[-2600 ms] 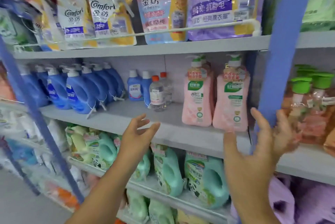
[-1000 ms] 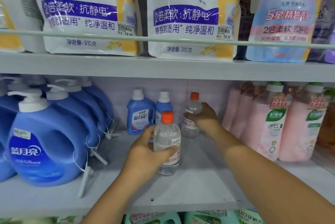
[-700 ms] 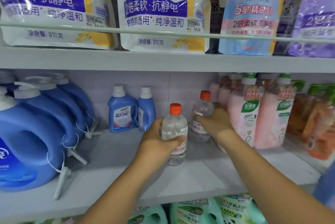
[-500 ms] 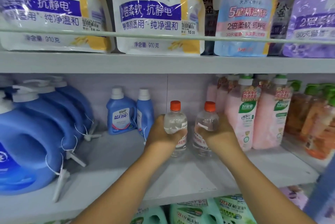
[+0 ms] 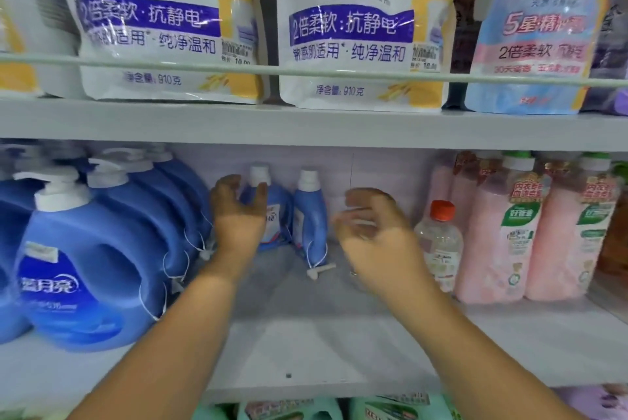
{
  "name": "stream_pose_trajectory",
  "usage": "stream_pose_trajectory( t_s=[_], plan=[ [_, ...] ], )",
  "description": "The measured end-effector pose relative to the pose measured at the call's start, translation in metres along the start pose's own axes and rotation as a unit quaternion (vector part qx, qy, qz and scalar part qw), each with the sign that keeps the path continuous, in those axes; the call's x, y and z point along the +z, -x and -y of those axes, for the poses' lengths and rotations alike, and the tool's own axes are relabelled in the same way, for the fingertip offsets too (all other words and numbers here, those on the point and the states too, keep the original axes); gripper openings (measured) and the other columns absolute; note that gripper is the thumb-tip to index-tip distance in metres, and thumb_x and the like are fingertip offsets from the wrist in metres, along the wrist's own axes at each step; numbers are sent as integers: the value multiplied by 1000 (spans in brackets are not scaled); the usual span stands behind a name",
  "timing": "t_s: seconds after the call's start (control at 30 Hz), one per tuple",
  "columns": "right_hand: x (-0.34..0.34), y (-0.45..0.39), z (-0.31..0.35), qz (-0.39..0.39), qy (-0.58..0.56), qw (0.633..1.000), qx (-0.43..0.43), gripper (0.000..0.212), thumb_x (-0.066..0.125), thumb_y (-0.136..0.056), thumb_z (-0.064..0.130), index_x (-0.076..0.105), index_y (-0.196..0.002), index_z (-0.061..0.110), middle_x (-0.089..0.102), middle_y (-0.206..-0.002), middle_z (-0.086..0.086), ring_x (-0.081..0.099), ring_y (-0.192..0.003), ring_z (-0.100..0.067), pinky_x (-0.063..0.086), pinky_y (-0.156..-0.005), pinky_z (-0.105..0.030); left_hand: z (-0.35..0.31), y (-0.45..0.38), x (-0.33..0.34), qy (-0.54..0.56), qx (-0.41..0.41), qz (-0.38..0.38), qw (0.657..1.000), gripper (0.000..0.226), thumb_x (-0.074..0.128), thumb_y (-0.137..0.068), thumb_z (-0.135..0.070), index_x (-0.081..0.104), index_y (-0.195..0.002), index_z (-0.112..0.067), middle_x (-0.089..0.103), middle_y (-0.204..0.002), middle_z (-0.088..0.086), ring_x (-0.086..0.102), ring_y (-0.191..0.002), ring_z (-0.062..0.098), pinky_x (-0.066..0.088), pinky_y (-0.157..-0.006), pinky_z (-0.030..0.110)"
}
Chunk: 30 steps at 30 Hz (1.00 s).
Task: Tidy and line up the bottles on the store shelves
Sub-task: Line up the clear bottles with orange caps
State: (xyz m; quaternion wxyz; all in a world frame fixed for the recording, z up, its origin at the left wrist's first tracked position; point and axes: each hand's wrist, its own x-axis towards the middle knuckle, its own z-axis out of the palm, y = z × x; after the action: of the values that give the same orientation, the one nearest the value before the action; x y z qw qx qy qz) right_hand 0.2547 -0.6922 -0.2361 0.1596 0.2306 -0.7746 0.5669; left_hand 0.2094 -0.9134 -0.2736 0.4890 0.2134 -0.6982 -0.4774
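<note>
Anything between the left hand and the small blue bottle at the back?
Nothing visible. The left hand is already at the small blue bottle, fingers spread around its shoulder. The second small blue bottle stands beside it, not in the path.

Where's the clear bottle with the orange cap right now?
The clear bottle stands on the middle shelf, right of centre, against the pink pump bottles, just beyond the right hand.

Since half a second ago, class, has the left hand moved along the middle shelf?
Yes. The left hand has let go of the clear bottle and gone left, to the small blue bottle by the back wall.
</note>
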Motion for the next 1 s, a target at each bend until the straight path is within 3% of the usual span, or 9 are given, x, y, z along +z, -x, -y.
stream_pose_trajectory(
  t_s=[0.07, 0.13, 0.2, 0.4, 0.5, 0.63, 0.73, 0.83, 1.0],
  plan=[
    [30, -40, 4, 44, 77, 996, 6, 31, 70, -92, 29, 60, -120, 24, 59, -119, 3, 64, -106, -16, 47, -82, -19, 20, -24, 4, -37, -53, 46, 997, 50, 78, -86, -32, 60, -122, -3, 64, -117, 15, 64, -107, 29, 52, -90, 40],
    [53, -77, 7, 67, 136, 988, 15, 51, 66, -95, 33, 51, -139, 12, 51, -135, -9, 58, -119, -24, 40, -88, -19, 35, -34, 8, -52, -71, 120, 989, 29, 77, -83, -30, 66, -101, -10, 70, -98, 14, 71, -97, 34, 54, -74, 37],
    [67, -108, 5, 84, 191, 977, 37, 62, 65, -96, 34, 44, -144, 3, 47, -142, -17, 53, -128, -30, 41, -97, -24, 50, -36, 11, -69, -68, 177, 980, 15, 76, -85, -27, 64, -90, -20, 71, -90, 10, 72, -94, 34, 52, -73, 36],
    [87, -141, -10, 141, 242, 957, 78, 43, 72, -91, 31, 64, -112, -6, 65, -101, -15, 66, -101, -29, 46, -75, -29, 48, -21, 3, -125, -122, 197, 965, 46, 70, -94, -31, 55, -129, -7, 64, -128, 16, 61, -115, 36, 39, -80, 30],
    [84, -146, -12, 151, 259, 951, 69, 45, 73, -90, 35, 68, -110, -6, 70, -103, -16, 68, -101, -31, 52, -81, -32, 42, -6, -22, -95, -105, 191, 971, 43, 74, -91, -25, 57, -125, -6, 67, -123, 15, 64, -110, 34, 41, -79, 27],
    [68, -145, -6, 239, 255, 936, 31, 47, 75, -90, 33, 66, -121, -1, 69, -114, -16, 67, -105, -29, 51, -82, -32, 26, 34, -78, -47, -88, 228, 968, 28, 74, -91, -24, 59, -115, -20, 67, -101, -8, 65, -95, 17, 44, -72, 24],
    [57, -138, 2, 313, 213, 926, -7, 43, 76, -90, 27, 64, -126, 7, 69, -118, -11, 66, -108, -28, 54, -94, -40, 16, 58, -113, 3, -83, 293, 952, 32, 74, -92, -25, 62, -122, -29, 72, -112, -12, 68, -102, 7, 53, -85, 21],
    [54, -131, 9, 366, 154, 918, -12, 28, 75, -91, 20, 67, -116, 9, 71, -114, -16, 69, -104, -33, 55, -95, -47, 8, 77, -124, 32, -77, 334, 939, 31, 75, -91, -26, 65, -120, -31, 76, -108, -16, 71, -98, -2, 53, -76, 12],
    [59, -118, 18, 413, 116, 903, -19, 21, 73, -89, 12, 68, -108, 7, 70, -102, -11, 64, -90, -19, 57, -86, -41, 3, 97, -109, 60, -42, 303, 950, 34, 83, -83, -21, 68, -112, -32, 70, -111, -10, 70, -93, -1, 53, -75, 12]
  ],
)
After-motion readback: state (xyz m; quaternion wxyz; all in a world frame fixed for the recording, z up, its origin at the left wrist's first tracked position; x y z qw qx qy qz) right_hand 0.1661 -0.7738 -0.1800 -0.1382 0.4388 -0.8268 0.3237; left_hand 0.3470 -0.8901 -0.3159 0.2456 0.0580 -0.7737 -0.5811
